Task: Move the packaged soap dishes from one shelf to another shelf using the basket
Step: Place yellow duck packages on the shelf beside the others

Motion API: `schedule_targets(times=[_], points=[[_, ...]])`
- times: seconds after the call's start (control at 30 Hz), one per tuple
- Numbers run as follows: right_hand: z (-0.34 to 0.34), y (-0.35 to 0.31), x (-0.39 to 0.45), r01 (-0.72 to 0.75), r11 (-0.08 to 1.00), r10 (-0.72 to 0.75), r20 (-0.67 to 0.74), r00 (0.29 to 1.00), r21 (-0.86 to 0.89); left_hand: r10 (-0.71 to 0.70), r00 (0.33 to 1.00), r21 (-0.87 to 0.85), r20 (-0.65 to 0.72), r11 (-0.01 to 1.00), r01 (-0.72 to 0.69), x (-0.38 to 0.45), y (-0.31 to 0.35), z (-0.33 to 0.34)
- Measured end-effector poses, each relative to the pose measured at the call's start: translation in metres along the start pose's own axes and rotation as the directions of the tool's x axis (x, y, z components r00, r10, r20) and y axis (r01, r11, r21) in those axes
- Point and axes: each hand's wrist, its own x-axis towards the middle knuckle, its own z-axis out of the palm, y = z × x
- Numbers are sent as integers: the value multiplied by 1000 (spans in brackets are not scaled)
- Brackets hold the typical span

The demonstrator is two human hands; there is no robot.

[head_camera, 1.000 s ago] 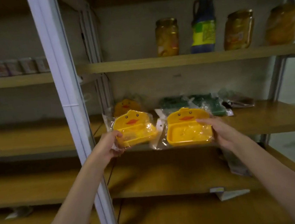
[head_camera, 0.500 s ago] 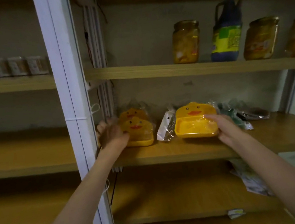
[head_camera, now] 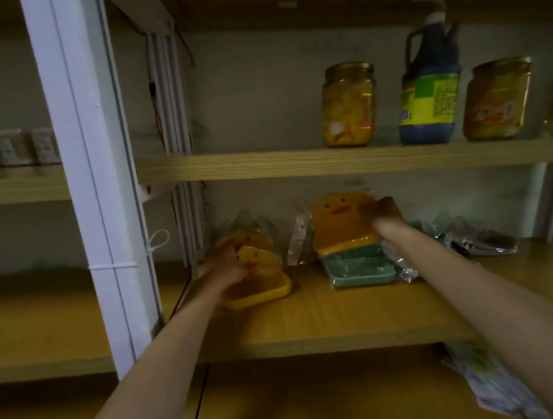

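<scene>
Two bare forearms are stretched toward the middle wooden shelf [head_camera: 332, 320] of a white metal rack [head_camera: 94, 195]. The left hand [head_camera: 221, 267] is laid on a yellow duck-faced plastic soap dish in a clear wrapper [head_camera: 259, 280], which rests on the shelf board near the rack's upright; its fingers are seen curled at the dish's back edge, though how firmly it is gripped cannot be told. A second yellow duck-faced dish [head_camera: 247, 238] is stood just behind it. The right hand [head_camera: 380, 213] is closed round the right edge of another wrapped yellow duck-faced soap dish [head_camera: 340, 226], which is held upright and tilted above a green plastic soap dish in clear wrap [head_camera: 357, 269] lying on the shelf. Crumpled clear packets [head_camera: 478, 241] are scattered further right on the same board. On the upper shelf [head_camera: 331, 161] three glass jars of yellow preserved fruit [head_camera: 349, 104] and a dark blue jug with a green label [head_camera: 428, 88] are lined up. Small pale boxes [head_camera: 3, 149] are seen on the neighbouring rack to the left.
</scene>
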Motion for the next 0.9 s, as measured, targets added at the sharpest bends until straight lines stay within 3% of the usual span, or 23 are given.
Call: schedule_targets(times=[0.1, 0.33, 0.53, 0.67, 0.9], points=[[7, -8, 13, 10, 994, -8, 16, 1000, -112, -88, 996, 87, 27, 992, 86, 27, -11, 6], [38, -5, 19, 103, 969, -70, 147, 987, -223, -199, 976, 316, 85, 935, 162, 5, 5, -25], [80, -12, 16, 204, 915, -150, 177, 973, -348, -220, 975, 255, 35, 945, 204, -8, 1, -25], [100, -6, 16, 214, 866, -124, 220, 968, -452, -227, 974, 205, -5, 953, 223, -14, -4, -25], [124, -2, 19, 308, 673, -140, 293, 946, -673, -227, 973, 179, -44, 956, 231, -10, -11, -25]])
